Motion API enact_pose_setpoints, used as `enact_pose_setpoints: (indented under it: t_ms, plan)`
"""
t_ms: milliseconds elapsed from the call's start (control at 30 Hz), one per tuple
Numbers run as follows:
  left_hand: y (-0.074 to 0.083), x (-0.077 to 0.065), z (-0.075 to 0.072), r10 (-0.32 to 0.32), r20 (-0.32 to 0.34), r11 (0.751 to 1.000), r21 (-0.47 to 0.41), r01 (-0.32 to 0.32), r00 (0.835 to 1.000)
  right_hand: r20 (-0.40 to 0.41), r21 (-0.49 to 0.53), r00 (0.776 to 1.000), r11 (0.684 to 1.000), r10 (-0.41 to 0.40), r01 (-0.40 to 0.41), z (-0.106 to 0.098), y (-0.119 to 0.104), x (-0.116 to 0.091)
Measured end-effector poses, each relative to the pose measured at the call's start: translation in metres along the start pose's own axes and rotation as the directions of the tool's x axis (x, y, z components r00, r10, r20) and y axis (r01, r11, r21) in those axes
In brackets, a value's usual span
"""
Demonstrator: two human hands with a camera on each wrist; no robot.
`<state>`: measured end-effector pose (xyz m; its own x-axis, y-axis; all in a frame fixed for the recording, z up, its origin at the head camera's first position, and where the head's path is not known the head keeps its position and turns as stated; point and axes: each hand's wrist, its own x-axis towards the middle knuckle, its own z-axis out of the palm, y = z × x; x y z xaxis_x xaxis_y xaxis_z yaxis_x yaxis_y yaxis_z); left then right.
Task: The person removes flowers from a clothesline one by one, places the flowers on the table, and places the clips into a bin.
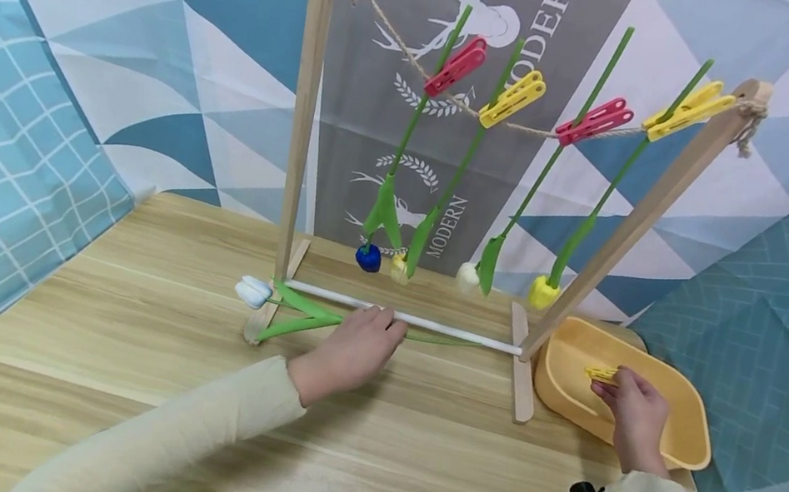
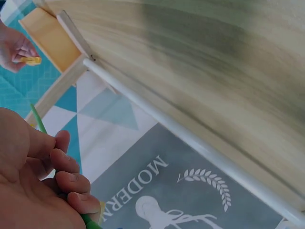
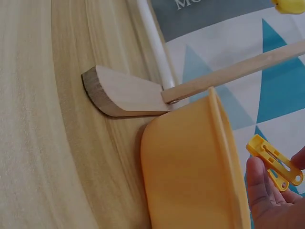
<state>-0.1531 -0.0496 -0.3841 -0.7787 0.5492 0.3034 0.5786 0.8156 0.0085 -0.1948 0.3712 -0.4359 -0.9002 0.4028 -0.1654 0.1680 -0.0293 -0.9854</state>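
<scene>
My left hand (image 1: 349,351) grips the green stem of an artificial tulip with a pale white-blue bloom (image 1: 253,292). The flower lies sideways near the stand's white bar (image 1: 451,330), its bloom to the left and its stem tip to the right. In the left wrist view the stem (image 2: 39,119) passes through my curled fingers. Above the orange basin (image 1: 697,431), my right hand (image 1: 642,424) pinches a yellow clothespin (image 3: 276,160) between thumb and fingers. Whether the clothespin's jaws are spread I cannot tell.
A wooden stand (image 1: 304,116) carries a twine line (image 1: 388,25). Several tulips hang bloom-down from it, held by red clothespins (image 1: 456,67) and yellow clothespins (image 1: 512,99). The stand's right post (image 1: 641,218) rises beside the basin. Patterned cloth (image 1: 243,31) covers the wall behind.
</scene>
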Motion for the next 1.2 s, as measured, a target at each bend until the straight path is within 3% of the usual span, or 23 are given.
enact_pose_setpoints:
  t_ms: [33, 267, 333, 567, 700, 933, 1100, 1200]
  plan:
    - [0.001, 0.000, 0.002, 0.003, -0.004, 1.000, 0.008, -0.003, 1.000, -0.021, -0.018, 0.999, 0.999, 0.028, -0.029, 0.004, -0.005, -0.005]
    - [0.004, 0.002, 0.011, 0.003, -0.022, 1.000, -0.008, -0.004, 1.000, -0.057, 0.056, 0.998, 0.998, 0.040, -0.037, -0.009, 0.032, 0.035]
    - [0.005, 0.003, 0.013, 0.007, -0.017, 1.000, -0.015, -0.008, 1.000, -0.056, 0.048, 0.998, 0.998, 0.040, -0.038, -0.009, 0.033, 0.036]
    - [0.007, 0.007, 0.025, 0.021, -0.013, 0.999, -0.027, -0.021, 1.000, 0.002, -0.107, 1.000, 0.994, -0.013, 0.013, 0.007, 0.008, 0.006]
    - [0.008, 0.008, 0.030, 0.012, -0.003, 0.999, -0.045, -0.012, 1.000, 0.025, -0.241, 1.000, 0.970, -0.009, 0.015, 0.020, -0.010, -0.014]
    - [0.011, 0.010, 0.036, -0.012, 0.063, 0.998, -0.058, 0.015, 0.998, 0.059, -0.309, 0.998, 0.951, 0.030, -0.011, 0.021, -0.014, -0.015]
    - [0.013, 0.014, 0.042, -0.025, 0.124, 0.998, -0.047, 0.031, 0.992, 0.075, -0.387, 0.993, 0.921, 0.089, -0.053, 0.019, -0.014, -0.012]
    - [0.015, 0.015, 0.045, -0.031, 0.158, 0.998, -0.045, 0.038, 0.987, 0.083, -0.426, 0.991, 0.903, 0.107, -0.061, 0.023, -0.022, -0.021]
